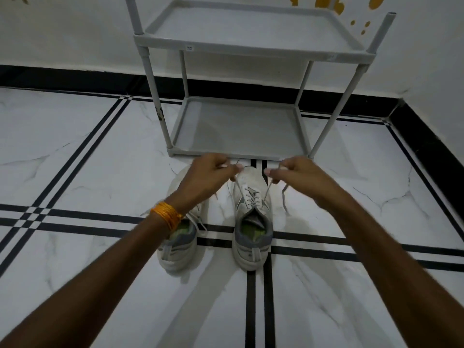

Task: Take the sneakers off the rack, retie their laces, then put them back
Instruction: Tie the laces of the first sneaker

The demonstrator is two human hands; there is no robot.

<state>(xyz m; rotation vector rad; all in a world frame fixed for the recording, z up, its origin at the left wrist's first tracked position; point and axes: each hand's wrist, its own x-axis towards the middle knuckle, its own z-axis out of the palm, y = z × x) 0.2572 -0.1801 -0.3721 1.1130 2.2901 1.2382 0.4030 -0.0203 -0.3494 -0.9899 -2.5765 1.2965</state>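
Two white-and-grey sneakers stand side by side on the floor, toes toward the rack. The right sneaker (252, 222) has its laces pulled up and apart. My left hand (208, 175) pinches one lace end above its toe, and my right hand (293, 175) pinches the other lace end. The left sneaker (179, 249) lies partly under my left wrist, its laces loose. The grey shoe rack (173, 121) stands just beyond the shoes with both visible shelves bare.
The floor is white marble tile with black stripes. A white wall with a black skirting runs behind the rack and along the right side. Orange marks dot the wall at the top.
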